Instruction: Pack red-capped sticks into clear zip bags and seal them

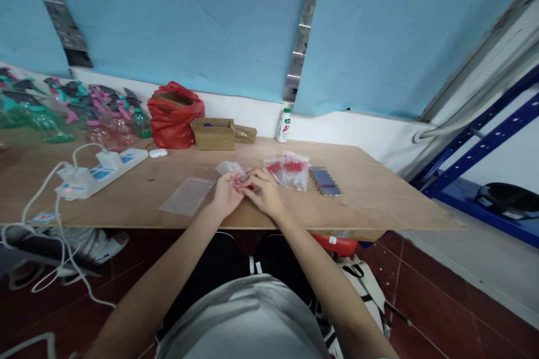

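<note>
On the worktop (357, 190), the left hand (226, 195) and right hand (265, 190) grip red pieces (250, 186), a clear bag (229, 167) just beyond, filled bags (293, 167) to their right. The step looks like close fingerwork; the next move likely needs a steady pinch.

My forearms (311, 261): reaching far, converging | my left hand (226, 197): palm partly up, fingers curled in | my right hand (264, 190): palm down, fingers pinched, close beside the left
</note>
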Available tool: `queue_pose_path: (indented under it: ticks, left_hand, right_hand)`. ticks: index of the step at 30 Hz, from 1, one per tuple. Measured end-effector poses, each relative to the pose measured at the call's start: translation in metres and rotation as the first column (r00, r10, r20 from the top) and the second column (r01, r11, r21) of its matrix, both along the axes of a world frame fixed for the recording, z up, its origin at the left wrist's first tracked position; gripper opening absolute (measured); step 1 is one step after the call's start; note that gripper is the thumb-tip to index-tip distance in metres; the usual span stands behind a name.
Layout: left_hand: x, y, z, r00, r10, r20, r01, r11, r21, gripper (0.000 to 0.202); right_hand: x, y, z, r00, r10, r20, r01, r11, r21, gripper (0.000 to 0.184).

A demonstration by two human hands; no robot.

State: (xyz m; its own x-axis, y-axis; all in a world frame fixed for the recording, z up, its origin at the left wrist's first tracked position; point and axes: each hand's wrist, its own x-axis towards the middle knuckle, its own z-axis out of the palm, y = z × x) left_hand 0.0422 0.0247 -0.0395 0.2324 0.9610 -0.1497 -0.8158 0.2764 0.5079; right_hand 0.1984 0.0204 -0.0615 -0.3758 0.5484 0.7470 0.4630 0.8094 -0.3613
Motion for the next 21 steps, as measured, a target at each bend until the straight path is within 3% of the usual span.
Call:
queue_pose_path:
  ticks: [7,11,21]
  left_hand:
    - [-0.0024,-0.0009,0.0021,1.0,-0.011,0.016,0.012,0.999,-0.041,0.042]
    - [-0.0028,-0.0001,0.002,1.0,0.01,-0.01,-0.01,0.999,-0.041,0.042]
    - [0.002,-0.0032,0.0053,0.997,0.012,-0.075,-0.014,1.0,-0.026,0.027]
  right_hand:
    - [-0.0016,0.0005,0.0019,0.995,0.088,-0.046,-0.091,0.994,-0.059,0.02]
    - [-0.0033,-0.0028,0.0061,0.995,0.103,-0.016,-0.104,0.99,-0.1,0.015]
    - [-0.0029,-0.0028,0.002,0.999,-0.01,0.045,0.011,0.999,-0.035,0.017]
